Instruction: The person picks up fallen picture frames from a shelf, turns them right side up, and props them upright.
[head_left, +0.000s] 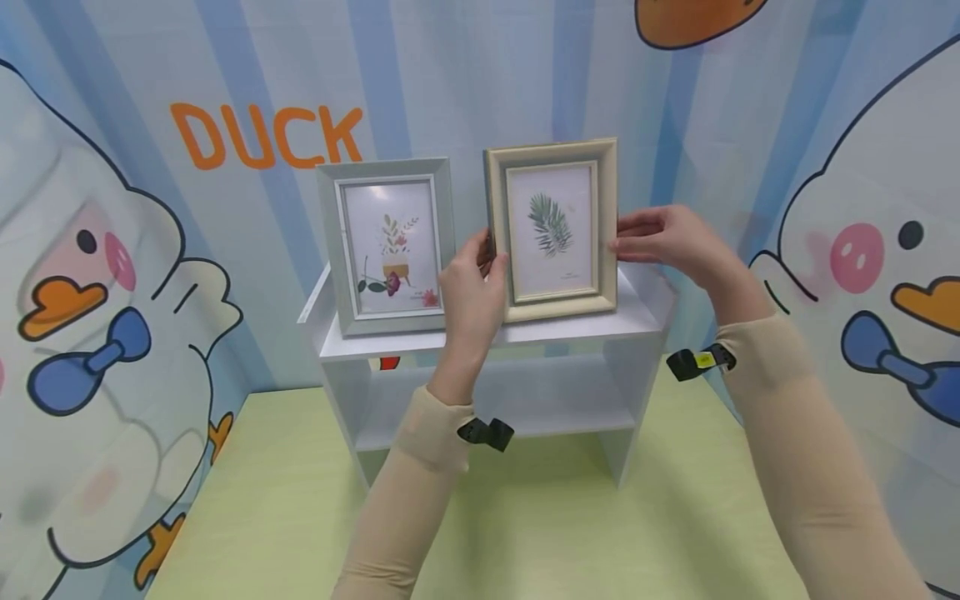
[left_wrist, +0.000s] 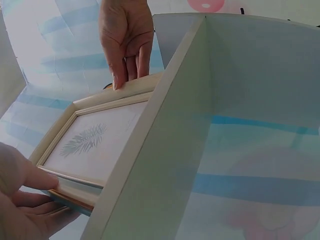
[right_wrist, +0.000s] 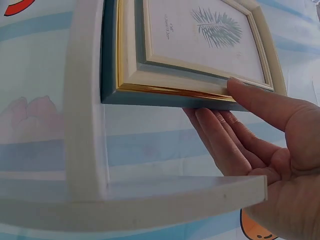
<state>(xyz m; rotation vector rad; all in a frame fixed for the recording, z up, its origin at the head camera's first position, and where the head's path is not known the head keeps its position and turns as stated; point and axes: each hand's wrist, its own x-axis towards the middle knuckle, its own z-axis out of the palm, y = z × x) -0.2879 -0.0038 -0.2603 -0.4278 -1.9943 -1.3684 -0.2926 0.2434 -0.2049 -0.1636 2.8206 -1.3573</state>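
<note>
A cream picture frame [head_left: 553, 265] with a green leaf print stands upright on the top board of a small white shelf [head_left: 495, 400]. My left hand [head_left: 474, 304] grips its left edge, thumb at the front and fingers behind. At the opposite edge my right hand [head_left: 678, 242] pinches the frame; in the right wrist view the thumb [right_wrist: 250, 97] lies on the front rim and the fingers are bent against the side. The frame's side shows a gold line and a teal band in that view. Left of it stands a pale grey picture frame [head_left: 328, 242] with a flower print.
The shelf has low raised side panels and a lower board [head_left: 555, 400]. It stands on a pale yellow-green surface [head_left: 547, 533]. Behind hangs a blue-striped curtain [head_left: 480, 75] with cartoon ducks and orange lettering. Each wrist wears a small black camera [head_left: 486, 433].
</note>
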